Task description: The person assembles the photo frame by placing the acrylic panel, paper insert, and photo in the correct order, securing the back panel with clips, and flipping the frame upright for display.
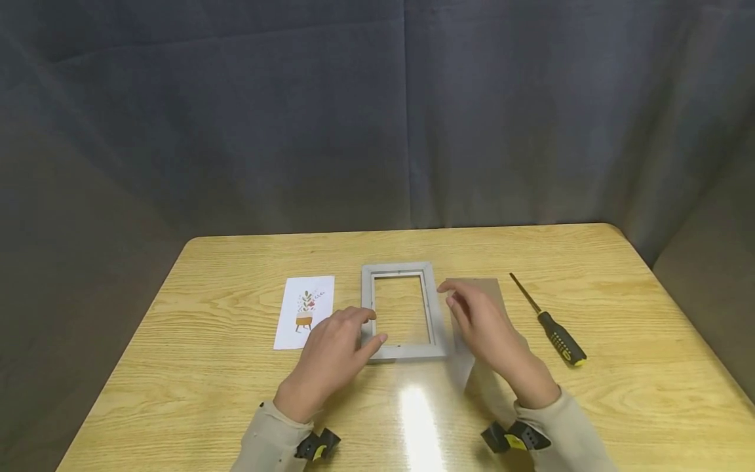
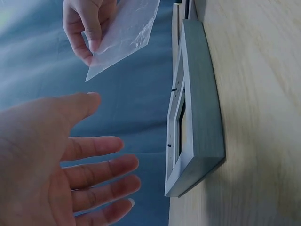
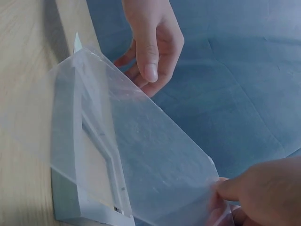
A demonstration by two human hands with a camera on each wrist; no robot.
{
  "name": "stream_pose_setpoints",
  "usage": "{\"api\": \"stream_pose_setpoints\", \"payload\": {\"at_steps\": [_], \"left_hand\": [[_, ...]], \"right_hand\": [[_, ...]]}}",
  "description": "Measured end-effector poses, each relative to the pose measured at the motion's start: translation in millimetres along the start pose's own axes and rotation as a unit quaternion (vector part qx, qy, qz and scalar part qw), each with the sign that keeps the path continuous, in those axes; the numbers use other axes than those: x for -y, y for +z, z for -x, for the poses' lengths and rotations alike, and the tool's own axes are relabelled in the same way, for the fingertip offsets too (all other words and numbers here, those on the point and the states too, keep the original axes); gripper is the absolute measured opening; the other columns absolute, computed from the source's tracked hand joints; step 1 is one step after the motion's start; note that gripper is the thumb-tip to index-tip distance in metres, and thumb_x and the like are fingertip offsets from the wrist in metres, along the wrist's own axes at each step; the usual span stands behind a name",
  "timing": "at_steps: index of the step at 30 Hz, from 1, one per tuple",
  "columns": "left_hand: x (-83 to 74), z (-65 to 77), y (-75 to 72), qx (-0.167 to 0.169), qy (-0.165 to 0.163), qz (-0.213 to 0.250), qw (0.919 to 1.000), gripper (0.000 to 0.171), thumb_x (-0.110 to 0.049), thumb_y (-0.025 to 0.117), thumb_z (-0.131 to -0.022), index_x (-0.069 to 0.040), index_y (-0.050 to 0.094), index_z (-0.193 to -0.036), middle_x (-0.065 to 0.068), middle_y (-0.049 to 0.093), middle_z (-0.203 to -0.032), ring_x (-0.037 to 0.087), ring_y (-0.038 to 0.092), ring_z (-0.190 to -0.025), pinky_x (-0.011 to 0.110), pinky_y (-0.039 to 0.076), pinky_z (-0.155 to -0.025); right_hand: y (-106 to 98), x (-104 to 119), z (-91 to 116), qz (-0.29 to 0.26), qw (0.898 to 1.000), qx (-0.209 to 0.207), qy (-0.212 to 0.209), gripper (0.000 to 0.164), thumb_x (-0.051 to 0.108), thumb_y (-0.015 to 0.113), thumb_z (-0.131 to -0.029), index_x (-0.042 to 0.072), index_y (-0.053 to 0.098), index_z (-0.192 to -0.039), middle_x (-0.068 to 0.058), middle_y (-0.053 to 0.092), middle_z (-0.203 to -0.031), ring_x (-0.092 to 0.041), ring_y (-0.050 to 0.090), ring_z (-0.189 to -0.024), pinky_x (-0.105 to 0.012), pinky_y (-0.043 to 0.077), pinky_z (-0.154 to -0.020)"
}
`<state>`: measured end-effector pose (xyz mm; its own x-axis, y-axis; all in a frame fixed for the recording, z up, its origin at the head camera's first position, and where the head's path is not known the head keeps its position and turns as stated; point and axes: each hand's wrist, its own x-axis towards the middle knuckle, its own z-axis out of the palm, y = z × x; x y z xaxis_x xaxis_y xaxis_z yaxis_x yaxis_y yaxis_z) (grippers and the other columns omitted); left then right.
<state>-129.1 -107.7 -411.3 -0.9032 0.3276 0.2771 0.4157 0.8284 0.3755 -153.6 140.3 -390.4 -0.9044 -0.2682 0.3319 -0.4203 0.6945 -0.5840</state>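
Observation:
A clear plastic sheet [image 3: 150, 141] is pinched at one edge between the thumb and fingers of my right hand [image 1: 492, 331]. It is tilted above the table, and in the head view it is barely visible. Below lies a grey picture frame [image 1: 438, 321], its opening showing bare wood and small dark tabs along its inner edge. My left hand [image 1: 333, 351] hovers over the frame's left side with its fingers spread, holding nothing. In the left wrist view, the sheet [image 2: 124, 40] hangs beyond those fingertips, apart from them.
Left of the frame lies a white card [image 1: 289, 321] printed with a potted plant. A brown backing board [image 1: 486, 288] sits partly under my right hand. Farther right is a screwdriver [image 1: 557, 337] with a black and yellow handle. Dark curtains [image 1: 295, 131] surround the wooden table [image 1: 194, 367].

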Motion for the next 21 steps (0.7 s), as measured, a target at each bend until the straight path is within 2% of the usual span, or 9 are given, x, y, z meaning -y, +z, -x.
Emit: {"api": "stream_pose_setpoints", "payload": {"at_steps": [5, 11, 21], "left_hand": [[2.3, -3.0, -2.0, -0.005, 0.0, -0.005, 1.0, 0.045, -0.048, 0.057, -0.087, -0.012, 0.067, -0.112, 0.0, 0.067, -0.113, 0.018, 0.061, -0.103, 0.036, 0.05, -0.081], [4.4, -6.2, -2.7, -0.013, -0.005, -0.002, 0.9999, 0.043, -0.047, 0.058, -0.088, -0.011, 0.067, -0.111, 0.002, 0.066, -0.114, 0.019, 0.061, -0.103, 0.036, 0.051, -0.079], [8.9, -6.8, -1.4, -0.021, -0.007, 0.004, 0.9997, 0.042, -0.045, 0.058, -0.088, -0.011, 0.067, -0.111, 0.001, 0.066, -0.113, 0.019, 0.061, -0.102, 0.036, 0.051, -0.08]], "right_hand": [[-2.7, 0.6, -7.5, 0.001, 1.0, 0.004, 0.002, 0.022, 0.006, 0.05, -0.094, 0.003, 0.062, -0.113, -0.004, 0.054, -0.071, -0.012, 0.043, -0.058, -0.031, 0.042, -0.054], [-4.2, -0.6, -16.3, 0.02, 1.0, -0.015, -0.01, 0.021, 0.007, 0.051, -0.094, 0.005, 0.063, -0.112, -0.001, 0.053, -0.069, -0.012, 0.044, -0.058, -0.032, 0.041, -0.054], [-5.2, -1.8, -27.6, 0.037, 0.999, -0.019, -0.014, 0.022, 0.009, 0.051, -0.095, 0.006, 0.062, -0.113, -0.001, 0.051, -0.069, -0.014, 0.045, -0.06, -0.033, 0.041, -0.055]]}}
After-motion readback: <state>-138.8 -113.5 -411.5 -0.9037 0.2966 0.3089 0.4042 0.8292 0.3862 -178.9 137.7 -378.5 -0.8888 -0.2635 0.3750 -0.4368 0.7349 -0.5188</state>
